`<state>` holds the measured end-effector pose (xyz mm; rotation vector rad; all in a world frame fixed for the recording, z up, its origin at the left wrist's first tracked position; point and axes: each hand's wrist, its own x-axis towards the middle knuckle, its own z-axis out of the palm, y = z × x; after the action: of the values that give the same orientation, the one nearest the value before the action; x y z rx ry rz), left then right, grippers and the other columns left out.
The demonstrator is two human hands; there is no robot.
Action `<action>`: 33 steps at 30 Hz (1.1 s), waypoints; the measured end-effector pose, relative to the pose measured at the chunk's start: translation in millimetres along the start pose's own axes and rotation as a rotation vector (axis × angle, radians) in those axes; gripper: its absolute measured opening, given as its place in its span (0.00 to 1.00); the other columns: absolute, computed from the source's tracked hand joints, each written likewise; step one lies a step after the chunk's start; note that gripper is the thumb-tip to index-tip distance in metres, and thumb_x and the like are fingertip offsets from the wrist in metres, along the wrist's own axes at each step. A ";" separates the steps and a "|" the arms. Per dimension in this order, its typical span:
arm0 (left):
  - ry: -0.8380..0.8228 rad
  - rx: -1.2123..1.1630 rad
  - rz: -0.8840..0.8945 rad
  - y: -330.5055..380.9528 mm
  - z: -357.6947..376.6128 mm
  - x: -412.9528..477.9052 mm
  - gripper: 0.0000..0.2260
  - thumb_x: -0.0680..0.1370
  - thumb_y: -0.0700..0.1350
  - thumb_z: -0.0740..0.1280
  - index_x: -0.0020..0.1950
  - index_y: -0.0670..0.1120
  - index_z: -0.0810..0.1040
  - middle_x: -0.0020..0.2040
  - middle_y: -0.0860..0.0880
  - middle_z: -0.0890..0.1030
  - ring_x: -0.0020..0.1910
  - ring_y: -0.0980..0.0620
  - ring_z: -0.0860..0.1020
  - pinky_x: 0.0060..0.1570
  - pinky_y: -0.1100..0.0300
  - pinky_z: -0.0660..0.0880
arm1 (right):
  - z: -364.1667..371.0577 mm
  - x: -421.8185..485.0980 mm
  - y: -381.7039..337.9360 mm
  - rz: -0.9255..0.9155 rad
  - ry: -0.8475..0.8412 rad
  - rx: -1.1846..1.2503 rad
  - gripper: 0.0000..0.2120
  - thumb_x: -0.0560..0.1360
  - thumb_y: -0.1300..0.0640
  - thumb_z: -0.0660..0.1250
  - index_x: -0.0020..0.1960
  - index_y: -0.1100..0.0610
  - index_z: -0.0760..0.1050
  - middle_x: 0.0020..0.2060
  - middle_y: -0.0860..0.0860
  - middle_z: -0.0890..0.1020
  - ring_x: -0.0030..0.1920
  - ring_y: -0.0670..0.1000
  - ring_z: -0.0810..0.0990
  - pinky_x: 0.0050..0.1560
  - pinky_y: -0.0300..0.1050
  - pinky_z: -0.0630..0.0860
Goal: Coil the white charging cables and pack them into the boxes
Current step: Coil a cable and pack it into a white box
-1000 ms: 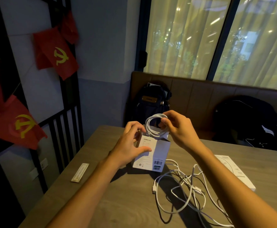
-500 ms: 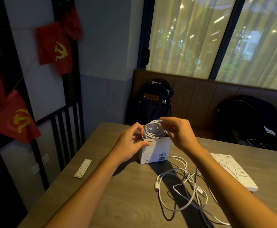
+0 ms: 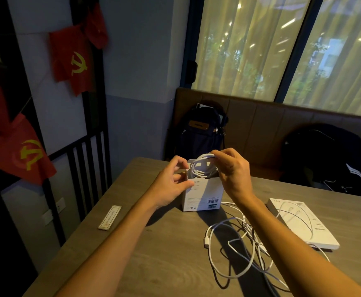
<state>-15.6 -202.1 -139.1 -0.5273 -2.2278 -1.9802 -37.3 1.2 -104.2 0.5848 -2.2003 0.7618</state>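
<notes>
Since a second ago, the small white cardboard box (image 3: 203, 196) has gone from tilted in the air to standing upright on the grey wooden surface (image 3: 153, 254), and the coiled white charging cable (image 3: 201, 168) now sits partly in its open top. The right hand (image 3: 231, 170) pinches the top of the coil, its grip closed on the loops. The left hand (image 3: 173, 185) holds the box's upper left corner, thumb on the front face. A loose tangle of white cables (image 3: 239, 249) lies in front of the box to its right, beside a flat white box (image 3: 301, 221).

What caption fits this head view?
Right hand holds a coiled cable at the open box; left hand grips it.
</notes>
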 end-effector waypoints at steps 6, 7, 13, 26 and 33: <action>0.024 -0.033 -0.020 -1.6 -0.1 0.3 0.17 0.79 0.35 0.70 0.57 0.55 0.70 0.68 0.54 0.75 0.64 0.51 0.79 0.46 0.57 0.84 | -3.3 1.8 4.0 -0.048 -0.073 -0.009 0.15 0.73 0.67 0.74 0.59 0.58 0.83 0.51 0.53 0.83 0.50 0.52 0.83 0.49 0.47 0.84; 0.022 -0.031 -0.018 -2.2 0.5 0.5 0.17 0.79 0.36 0.70 0.57 0.56 0.70 0.69 0.54 0.75 0.64 0.51 0.79 0.47 0.57 0.84 | -5.9 2.5 5.1 -0.067 -0.116 -0.023 0.15 0.73 0.67 0.74 0.59 0.57 0.83 0.51 0.52 0.83 0.50 0.50 0.83 0.49 0.46 0.84; 0.035 0.061 -0.005 -2.1 4.8 -2.6 0.17 0.81 0.39 0.67 0.54 0.62 0.70 0.68 0.53 0.74 0.65 0.49 0.79 0.50 0.53 0.84 | -15.2 13.8 2.7 -0.181 -0.299 -0.107 0.07 0.79 0.60 0.68 0.53 0.57 0.84 0.47 0.52 0.83 0.46 0.51 0.83 0.42 0.49 0.83; 0.137 0.049 0.015 -6.5 6.8 -5.6 0.16 0.80 0.39 0.70 0.57 0.58 0.71 0.66 0.55 0.74 0.55 0.58 0.79 0.41 0.61 0.83 | -16.4 33.9 -10.4 0.025 -0.506 -0.117 0.11 0.81 0.62 0.65 0.60 0.61 0.82 0.54 0.55 0.85 0.54 0.53 0.83 0.50 0.39 0.78; 0.143 0.053 0.042 -8.4 4.3 -4.8 0.14 0.80 0.39 0.70 0.55 0.57 0.71 0.61 0.57 0.77 0.57 0.56 0.82 0.44 0.56 0.85 | -5.1 19.6 -13.6 0.361 -0.270 0.249 0.07 0.79 0.58 0.68 0.55 0.57 0.83 0.49 0.50 0.85 0.50 0.47 0.82 0.43 0.35 0.77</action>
<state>-13.2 -199.5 -149.1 -0.4086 -2.1586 -1.8705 -39.0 -8.6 -81.9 0.4331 -2.5166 1.2187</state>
